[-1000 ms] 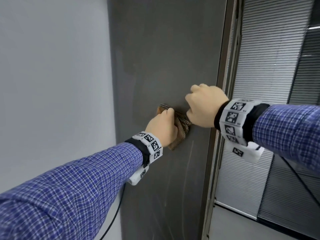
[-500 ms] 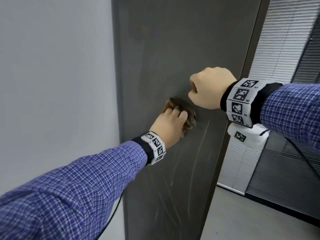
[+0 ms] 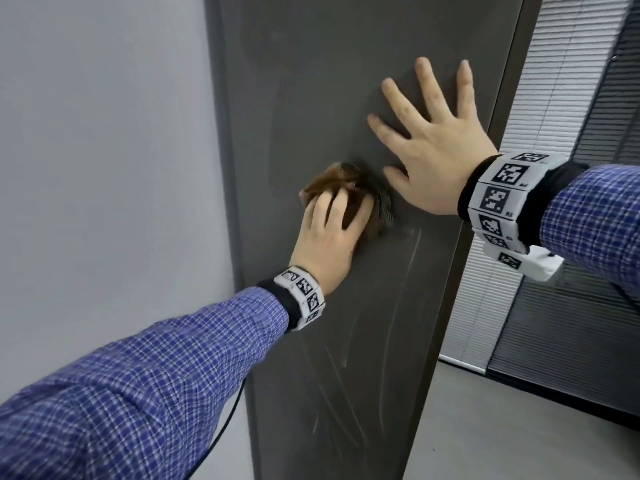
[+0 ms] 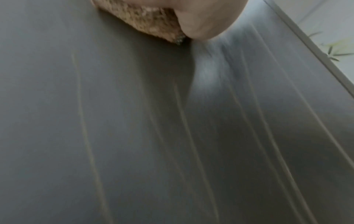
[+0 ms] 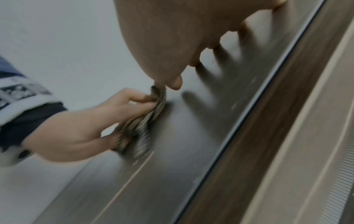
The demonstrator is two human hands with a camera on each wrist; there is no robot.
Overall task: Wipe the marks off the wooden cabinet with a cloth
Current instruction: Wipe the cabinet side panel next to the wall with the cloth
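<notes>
The dark grey-brown cabinet panel [image 3: 346, 81] stands upright in front of me. My left hand [image 3: 332, 220] grips a bunched brown woven cloth [image 3: 379, 202] and presses it against the panel at mid height. Pale streak marks [image 3: 414, 261] run down the panel below the cloth. My right hand [image 3: 429, 143] lies flat on the panel, fingers spread, up and to the right of the cloth, holding nothing. The left wrist view shows the cloth [image 4: 145, 19] under my palm and long marks [image 4: 184, 121]. The right wrist view shows my left hand [image 5: 107, 115] with thumb and fingers curled round the cloth [image 5: 145, 121].
A plain grey wall [image 3: 104, 168] meets the cabinet on the left. Window blinds [image 3: 571, 98] hang to the right, past the cabinet's front edge [image 3: 485, 202]. Grey floor [image 3: 502, 427] lies below them. A black cable [image 3: 225, 427] hangs under my left arm.
My right hand was a fist beside the cloth; it has opened and now lies spread flat on the panel, higher up. My left hand still holds the cloth on the panel.
</notes>
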